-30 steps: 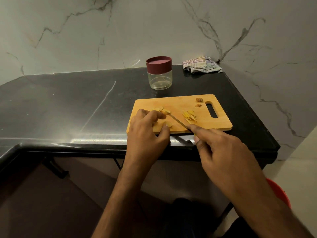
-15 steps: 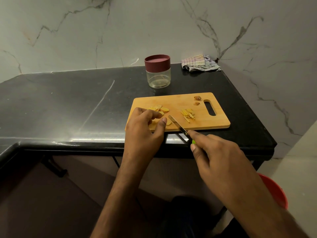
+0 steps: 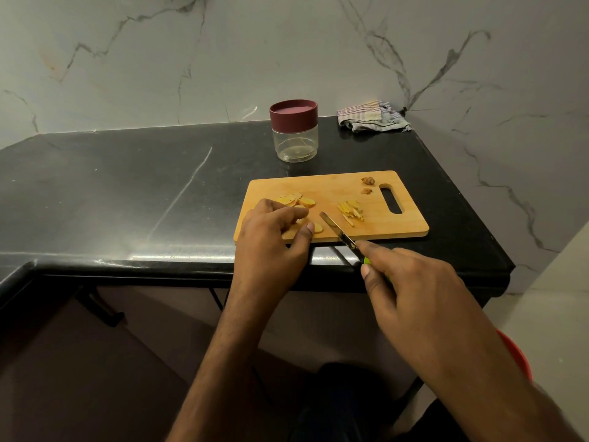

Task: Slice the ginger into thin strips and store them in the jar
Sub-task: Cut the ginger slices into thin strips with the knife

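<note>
While lidded, jar (image 3: 294,135) holds nothing visible

No writing, label, brand, number or sign can be read on anything here
</note>
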